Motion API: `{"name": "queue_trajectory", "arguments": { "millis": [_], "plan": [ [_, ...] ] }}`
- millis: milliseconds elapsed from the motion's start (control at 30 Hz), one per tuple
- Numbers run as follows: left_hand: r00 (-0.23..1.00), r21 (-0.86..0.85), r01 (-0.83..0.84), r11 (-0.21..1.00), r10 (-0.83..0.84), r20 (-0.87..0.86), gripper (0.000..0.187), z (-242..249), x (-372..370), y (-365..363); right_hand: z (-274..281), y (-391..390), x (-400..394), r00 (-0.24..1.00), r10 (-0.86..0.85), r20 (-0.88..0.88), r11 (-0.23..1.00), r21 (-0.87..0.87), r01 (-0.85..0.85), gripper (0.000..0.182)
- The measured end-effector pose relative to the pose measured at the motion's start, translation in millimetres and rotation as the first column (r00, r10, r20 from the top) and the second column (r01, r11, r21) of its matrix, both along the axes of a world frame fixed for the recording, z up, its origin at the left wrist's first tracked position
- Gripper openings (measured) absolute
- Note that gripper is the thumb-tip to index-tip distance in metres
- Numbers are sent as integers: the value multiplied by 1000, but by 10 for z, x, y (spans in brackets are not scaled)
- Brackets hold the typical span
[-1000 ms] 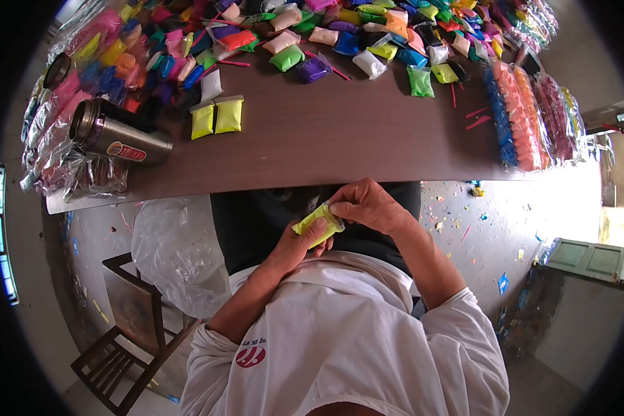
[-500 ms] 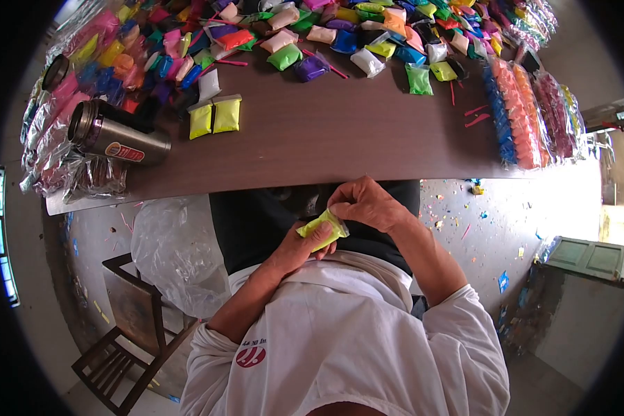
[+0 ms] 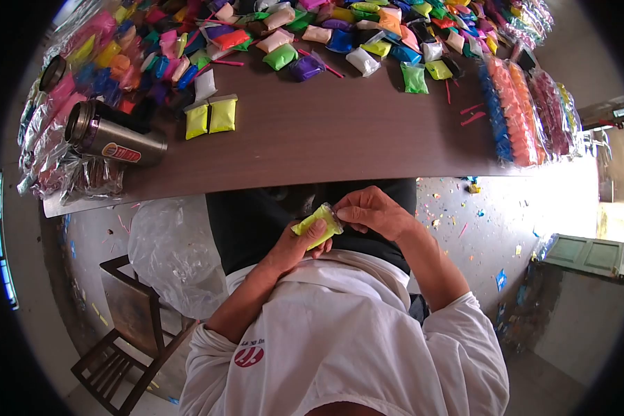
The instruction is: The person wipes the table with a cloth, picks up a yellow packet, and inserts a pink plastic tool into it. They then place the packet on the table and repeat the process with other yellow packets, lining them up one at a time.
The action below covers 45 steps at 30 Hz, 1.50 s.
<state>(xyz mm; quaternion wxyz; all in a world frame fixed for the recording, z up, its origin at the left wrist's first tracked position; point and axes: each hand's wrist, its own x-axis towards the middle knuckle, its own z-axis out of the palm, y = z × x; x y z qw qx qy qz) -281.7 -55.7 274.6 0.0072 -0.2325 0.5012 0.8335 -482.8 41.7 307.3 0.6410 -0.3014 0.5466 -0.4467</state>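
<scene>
While the left hand [image 3: 295,246] stayed clamped under the yellow packet [image 3: 317,224], the right hand's [image 3: 374,211] fingers had slid to pinch its top end, below the table [image 3: 340,132] edge.

brown table [image 3: 326,139] — colourful packets [image 3: 305,28], two yellow packets [image 3: 211,116], steel flask [image 3: 114,139].

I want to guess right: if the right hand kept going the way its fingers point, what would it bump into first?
The right hand points toward the person's left, and its fingertips already pinch the top of the yellow packet, so that comes first. Just behind it is the left hand, which holds the packet from below.
</scene>
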Motion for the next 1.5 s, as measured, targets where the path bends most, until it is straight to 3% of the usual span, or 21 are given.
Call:
{"name": "queue_trajectory", "arguments": {
  "millis": [233, 333, 533, 700, 733, 767, 833, 867, 900, 933, 967, 1033, 1133, 1233, 1333, 1400, 1500],
  "plan": [
    [1000, 4, -2, 1000, 2, -8, 56, 14, -12, 11, 84, -44, 89, 984, -12, -175, 999, -34, 6, 23],
    [999, 17, -21, 1000, 22, -26, 56, 34, -14, 11, 0, -10, 68, 994, -64, 92, 995, -65, 70, 22],
    [1000, 24, -19, 1000, 19, -7, 55, 47, -22, 23, -54, 98, 54, 977, -94, 191, 993, -46, 105, 29],
    [999, -41, -1, 999, 3, 43, 54, -5, -10, 35, 132, 72, 107, 956, 106, -274, 993, 82, -86, 21],
    [999, -63, 13, 998, -10, 43, 54, 21, -30, 39, 100, 74, 53, 894, 129, -428, 985, -52, -167, 16],
    [999, -83, 24, 996, -21, 45, 54, 36, -25, 55, 229, 28, -19, 858, 198, -473, 974, -6, -228, 15],
    [997, -29, 65, 997, -66, -29, 55, -41, -26, 42, 455, -94, -329, 626, 190, -756, 918, -89, -387, 15],
    [998, 21, 54, 998, -53, -42, 56, -32, -32, 26, 399, -166, -630, 692, -32, -722, 951, -235, -200, 16],
    [999, 19, 36, 999, -36, -26, 57, -30, -48, 7, 698, -220, -972, 873, -186, -452, 952, -303, 46, 21],
    [1000, 20, 17, 1000, -16, -5, 58, -31, -42, 1, 996, -274, -1312, 922, -365, -129, 893, -328, 307, 26],
    [1000, 24, -5, 1000, 5, 16, 60, -31, -26, 14, 1370, -389, -1421, 630, -637, -445, 753, -535, 383, 29],
    [998, 54, -57, 997, 55, 30, 57, -48, -25, 14, 1713, -433, -1786, 602, -786, -139, 563, -562, 606, 28],
    [989, 125, -144, 982, 138, 55, 51, -84, -6, -15, 1622, -380, -2012, 478, -848, -230, 509, -605, 612, 25],
    [970, 164, -237, 958, 223, 99, 47, -188, 1, -65, 1114, -319, -2182, 374, -836, -401, 544, -517, 661, 22],
    [980, 236, -188, 953, 166, 111, 43, -227, -14, -97, 525, -301, -2195, 301, -739, -603, 616, -423, 665, 17],
    [982, 243, -172, 955, 146, 121, 41, -237, -60, -119, 199, -363, -2138, 24, -724, -690, 638, -655, 405, 14],
    [976, 209, -173, 963, 139, 167, 41, -198, -160, -128, 204, -582, -1898, 40, -694, -719, 676, -632, 378, 18]
  ]
}}
